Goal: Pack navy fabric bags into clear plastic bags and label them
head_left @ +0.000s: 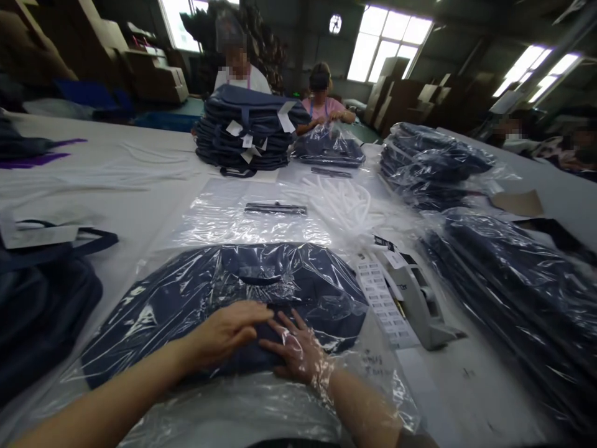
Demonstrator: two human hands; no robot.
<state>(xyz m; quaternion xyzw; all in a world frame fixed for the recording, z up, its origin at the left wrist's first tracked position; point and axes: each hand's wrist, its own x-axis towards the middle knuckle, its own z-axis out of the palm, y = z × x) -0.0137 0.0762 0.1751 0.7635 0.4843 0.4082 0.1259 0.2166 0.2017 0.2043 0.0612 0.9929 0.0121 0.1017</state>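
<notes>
A dark blue bag (181,292) lies flat inside a clear plastic bag (261,404) in front of me, its short handle near the middle. My right hand (298,351) is inside the plastic, fingers spread flat on the blue fabric. Just to its left, my left hand (231,330) rests over the plastic, its fingers extended and thumb apart, holding nothing. The plastic wrinkles around my right wrist, and its open end lies toward me.
Stacked blue bags (247,130) stand ahead, wrapped bags (513,267) lie right, and more bags (41,305) left. A tape dispenser (426,311) and label sheet (385,298) sit right. Two people work across the table (116,211).
</notes>
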